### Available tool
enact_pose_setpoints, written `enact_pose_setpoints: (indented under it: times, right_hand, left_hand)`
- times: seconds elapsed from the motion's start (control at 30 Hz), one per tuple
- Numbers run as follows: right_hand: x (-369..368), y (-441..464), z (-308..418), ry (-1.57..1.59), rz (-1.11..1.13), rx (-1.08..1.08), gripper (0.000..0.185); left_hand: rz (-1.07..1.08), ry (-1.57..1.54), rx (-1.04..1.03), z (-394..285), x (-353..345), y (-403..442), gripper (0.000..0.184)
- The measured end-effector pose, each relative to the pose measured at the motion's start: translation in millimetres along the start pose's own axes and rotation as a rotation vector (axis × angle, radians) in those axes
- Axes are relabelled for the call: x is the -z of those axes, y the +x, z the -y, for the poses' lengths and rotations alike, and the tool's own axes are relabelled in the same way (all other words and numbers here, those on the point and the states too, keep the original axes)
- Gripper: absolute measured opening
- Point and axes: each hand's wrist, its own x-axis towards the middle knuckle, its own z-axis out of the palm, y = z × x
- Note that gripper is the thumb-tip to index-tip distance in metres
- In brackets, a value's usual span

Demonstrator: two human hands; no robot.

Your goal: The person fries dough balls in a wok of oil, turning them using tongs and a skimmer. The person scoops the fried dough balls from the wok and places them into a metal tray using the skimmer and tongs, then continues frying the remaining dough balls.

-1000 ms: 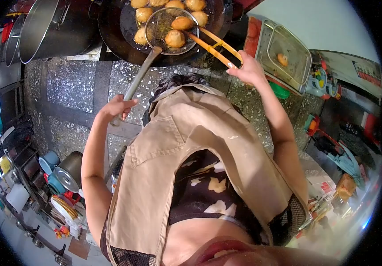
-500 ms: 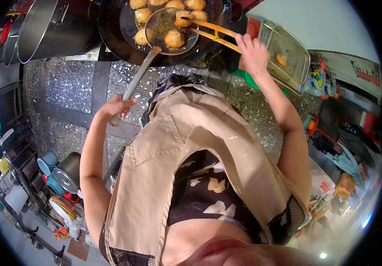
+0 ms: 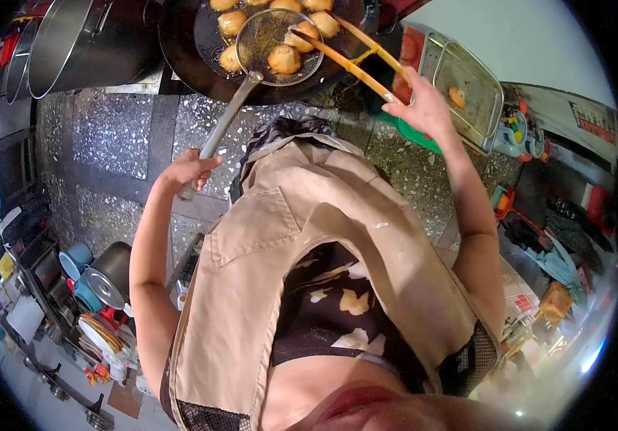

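Note:
Around the long handle of a mesh strainer (image 3: 259, 54), my left hand (image 3: 193, 171) is closed. The strainer lies over the dark wok (image 3: 180, 61), with two golden fried pieces in its basket. My right hand (image 3: 425, 106) grips wooden tongs (image 3: 356, 70) whose arms are spread. One tip is at the upper piece (image 3: 303, 36) in the strainer; the other reaches beyond it, near another piece in the wok. The lower piece (image 3: 284, 59) sits apart from the tongs. Several more golden pieces (image 3: 232, 24) are in the wok's oil.
Right of the wok is a metal tray (image 3: 467, 93) with one small piece in it, and a green container (image 3: 418, 135) below. A big metal pot (image 3: 72, 50) stands left of the wok. Lidded pot (image 3: 111, 276) and stacked plates (image 3: 102, 332) are at the lower left.
The tongs, closed around the upper piece half a second ago, have spread apart, and my right hand has moved slightly right and down. The strainer and my left hand have barely moved.

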Motion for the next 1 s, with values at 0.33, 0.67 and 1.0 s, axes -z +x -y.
enact_pose_setpoints:
  times: [0.33, 0.67, 1.0]
  right_hand:
    - [-85, -26, 23, 1.77, 0.745, -0.276, 0.047]
    - [-117, -22, 34, 2.021, 0.819, -0.223, 0.049]
    - [-119, -32, 30, 2.019, 0.767, -0.223, 0.05]
  left_hand:
    - [-0.053, 0.018, 0.008, -6, -7, -3, 0.039]
    - [-0.053, -0.007, 0.017, -4, -8, -2, 0.035]
    - [-0.081, 0.006, 0.029, -4, -6, -1, 0.032]
